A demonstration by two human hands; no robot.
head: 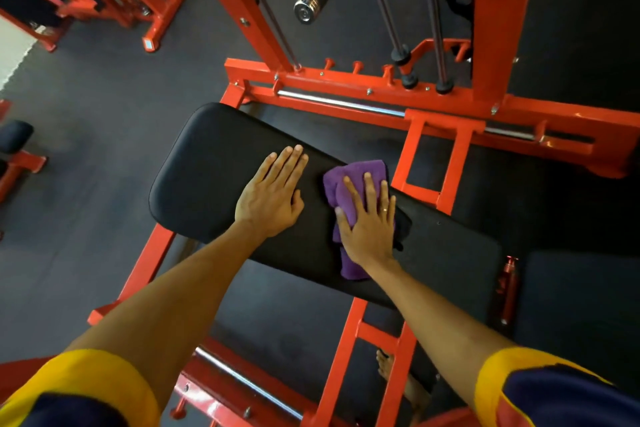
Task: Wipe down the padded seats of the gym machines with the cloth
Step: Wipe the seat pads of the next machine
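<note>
- Crumpled purple terry cloth lies mid-pad on the long black padded seat.
- My right hand presses it down, fingers straight and spread.
- My left hand lies flat on bare pad just beside, holding nothing.
- Orange-red steel frame surrounds the seat.

Nothing here can be read. A small pale sticker on the foot of the far red machine frame is too small to make out. The chrome end cap has a blurred embossed mark. Faint marks on the red bottle beside the padded seat are unreadable.
</note>
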